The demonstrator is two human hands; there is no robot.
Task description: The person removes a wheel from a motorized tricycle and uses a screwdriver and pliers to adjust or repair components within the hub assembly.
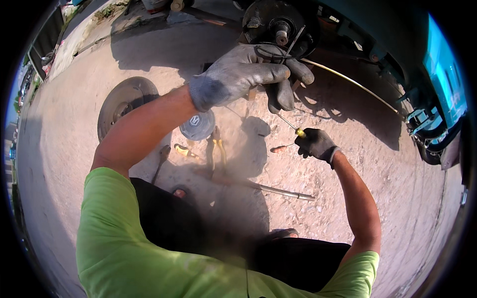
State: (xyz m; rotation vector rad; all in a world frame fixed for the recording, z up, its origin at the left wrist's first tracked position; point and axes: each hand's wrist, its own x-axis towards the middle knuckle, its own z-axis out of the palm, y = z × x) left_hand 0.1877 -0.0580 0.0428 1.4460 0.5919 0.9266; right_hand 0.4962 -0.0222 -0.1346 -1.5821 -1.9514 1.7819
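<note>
My left hand, in a grey glove, is closed at the wheel hub of a raised vehicle. A thin metal rod sticks up from between its fingers, beside a dark loop whose kind I cannot make out. Lower right, my right hand, in a dark glove, grips a screwdriver by its yellow handle. The shaft slants up and left, and its tip is near the left hand's fingers. The left hand hides the lower part of the hub.
On the ground lie a round drum, a grey cap, yellow-handled pliers, a metal bar and a small orange-handled tool. A thin cable runs right beneath the blue vehicle body. Dust hangs near my knees.
</note>
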